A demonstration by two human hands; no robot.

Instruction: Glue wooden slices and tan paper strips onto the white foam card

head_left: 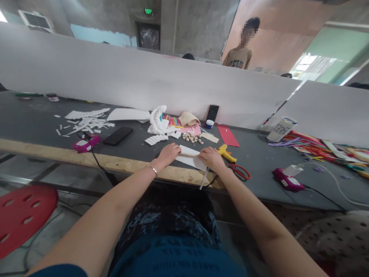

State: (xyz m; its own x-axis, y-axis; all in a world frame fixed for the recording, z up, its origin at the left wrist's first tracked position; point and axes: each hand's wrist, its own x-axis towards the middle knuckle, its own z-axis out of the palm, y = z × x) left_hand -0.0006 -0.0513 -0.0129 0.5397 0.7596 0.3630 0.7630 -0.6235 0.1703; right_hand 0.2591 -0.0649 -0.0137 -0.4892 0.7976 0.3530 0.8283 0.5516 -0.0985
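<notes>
My left hand [170,153] and my right hand [211,158] are at the table's front edge, fingers closed on opposite ends of a narrow beige strip [189,155]. Under the strip lies a white sheet of paper [190,162]. Just right of my right hand is a yellow glue gun [227,153], with red-handled scissors [241,171] nearer me. A thin whitish stick [204,180] pokes out below my right wrist, over the wooden edge. Beyond my hands sit a pile of small beige pieces [192,137] and a ridged white paper piece [156,139].
A dark phone [118,136] and a magenta power strip [86,144] lie left, near scattered white paper strips [89,125]. To the right are a red card [228,135], another magenta power strip [288,180] and colourful pipe cleaners [314,144]. A person [238,55] stands beyond the white partition [129,77].
</notes>
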